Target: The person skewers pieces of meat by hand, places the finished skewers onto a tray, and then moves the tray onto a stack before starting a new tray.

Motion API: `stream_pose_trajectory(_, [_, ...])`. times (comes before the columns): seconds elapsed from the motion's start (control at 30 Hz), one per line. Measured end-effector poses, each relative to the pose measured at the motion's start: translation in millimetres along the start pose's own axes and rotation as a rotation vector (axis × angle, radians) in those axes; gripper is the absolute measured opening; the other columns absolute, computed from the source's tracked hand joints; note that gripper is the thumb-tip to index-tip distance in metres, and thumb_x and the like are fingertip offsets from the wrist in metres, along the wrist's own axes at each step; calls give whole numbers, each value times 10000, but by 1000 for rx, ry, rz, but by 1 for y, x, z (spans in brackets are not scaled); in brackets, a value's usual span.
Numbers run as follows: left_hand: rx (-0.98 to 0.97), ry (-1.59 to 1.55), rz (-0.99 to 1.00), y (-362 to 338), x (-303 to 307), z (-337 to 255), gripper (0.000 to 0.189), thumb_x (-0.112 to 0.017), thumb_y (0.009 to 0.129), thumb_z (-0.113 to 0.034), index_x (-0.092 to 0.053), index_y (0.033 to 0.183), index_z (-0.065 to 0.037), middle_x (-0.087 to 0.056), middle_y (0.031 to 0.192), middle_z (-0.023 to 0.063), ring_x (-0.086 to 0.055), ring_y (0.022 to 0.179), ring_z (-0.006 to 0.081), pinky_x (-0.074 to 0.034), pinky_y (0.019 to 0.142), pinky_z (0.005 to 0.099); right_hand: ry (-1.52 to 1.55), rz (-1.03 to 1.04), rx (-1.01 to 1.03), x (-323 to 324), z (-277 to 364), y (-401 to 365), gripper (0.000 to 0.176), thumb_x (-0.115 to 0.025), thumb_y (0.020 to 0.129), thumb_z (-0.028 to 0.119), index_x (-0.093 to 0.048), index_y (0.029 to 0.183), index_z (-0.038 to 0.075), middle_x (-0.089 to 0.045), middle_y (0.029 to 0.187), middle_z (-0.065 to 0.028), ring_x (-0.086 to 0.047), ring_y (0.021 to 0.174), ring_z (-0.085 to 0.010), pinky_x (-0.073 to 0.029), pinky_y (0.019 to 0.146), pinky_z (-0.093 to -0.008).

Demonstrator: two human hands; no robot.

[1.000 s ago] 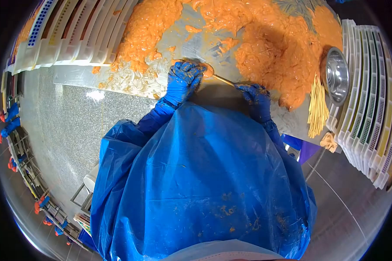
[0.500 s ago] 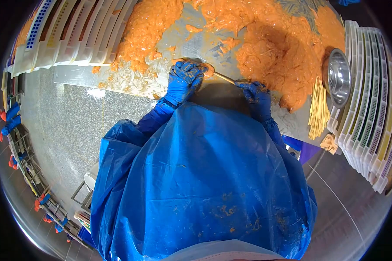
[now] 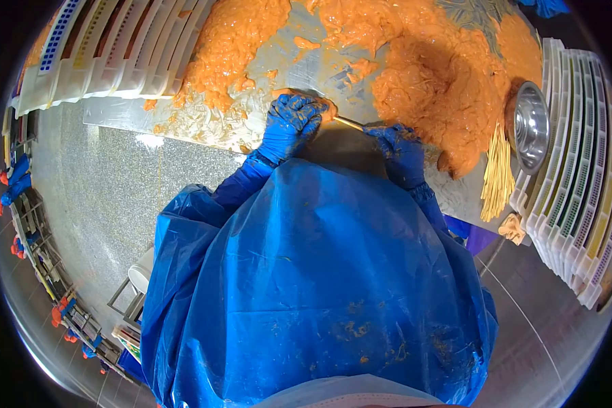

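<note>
While I am looking down in the head view, my left hand (image 3: 289, 129) is curling its fingers closed around a lump of orange paste (image 3: 328, 109), which is sitting on one end of a wooden skewer (image 3: 350, 123). My right hand (image 3: 401, 146) is gripping the other, bare end of that skewer, fingers shut on it; how the fingertips are lying I cannot tell, since the glove is hiding them. The skewer's long axis is running crosswise in front of me, tilting slightly away on the left side, so the lump is lying to the left of my right hand and inside my left, which is the nearer hand. Both hands are working just above the near edge of the bench (image 3: 306, 68). A large heap of orange paste (image 3: 442, 75) is spreading across the bench beyond my right hand, and more is lying beyond my left. A steel bowl (image 3: 529, 126) is sitting to the right, with a bundle of bare skewers (image 3: 496, 166) just beside it. Stacked white trays (image 3: 578, 183) are standing at the far right, and others (image 3: 115, 54) at the far left. My blue apron (image 3: 319, 285) is filling the lower frame.
</note>
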State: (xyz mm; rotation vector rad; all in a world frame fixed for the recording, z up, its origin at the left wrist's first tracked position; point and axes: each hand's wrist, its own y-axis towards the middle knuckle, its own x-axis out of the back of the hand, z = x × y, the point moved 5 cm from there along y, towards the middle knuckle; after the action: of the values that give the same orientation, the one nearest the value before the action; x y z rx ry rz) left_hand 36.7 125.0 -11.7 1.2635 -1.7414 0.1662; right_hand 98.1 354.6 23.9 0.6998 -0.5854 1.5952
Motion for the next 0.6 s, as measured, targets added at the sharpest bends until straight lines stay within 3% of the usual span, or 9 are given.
stream_pose_trajectory(0.07, [6, -6, 11, 0, 0, 0, 263, -679, 815, -220, -699, 1070, -154, -650, 1029, 70, -564, 960, 310, -465, 834, 426, -71, 1, -26, 6, 7, 2, 186, -616, 877, 138, -731, 1021, 163, -703, 1000, -70, -638, 942, -280, -486, 850, -397])
stream_pose_trajectory(0.2, [-12, -6, 10, 0, -3, 1, 278, -679, 821, -225, -690, 1089, -155, -638, 1046, 73, -557, 967, 312, -464, 834, 427, -212, 33, -24, 5, 8, 3, 219, -583, 856, 146, -726, 1021, 144, -703, 1016, -88, -628, 961, -301, -469, 862, -418])
stream_pose_trajectory(0.27, [-14, -7, 9, -2, -5, 3, 283, -679, 821, -227, -688, 1095, -160, -635, 1052, 74, -554, 968, 314, -462, 836, 427, 43, 3, 6, -4, -1, 6, 215, -595, 850, 122, -723, 1020, 141, -701, 1025, -86, -629, 979, -296, -468, 887, -410])
stream_pose_trajectory(0.37, [-10, -15, 10, -1, -3, 2, 289, -683, 816, -231, -686, 1099, -168, -631, 1057, 74, -550, 974, 315, -458, 841, 427, 127, 10, 4, -14, -6, 9, 219, -595, 855, 84, -722, 1032, 99, -700, 1038, -107, -619, 1022, -289, -463, 929, -394])
stream_pose_trajectory(0.6, [35, -31, 3, -4, -2, 5, 335, -705, 799, -235, -689, 1125, -157, -628, 1084, 84, -547, 1033, 324, -456, 891, 434, 113, -56, -17, -24, 3, 13, 228, -592, 835, 78, -722, 1013, 139, -699, 1007, -87, -629, 968, -296, -464, 900, -410])
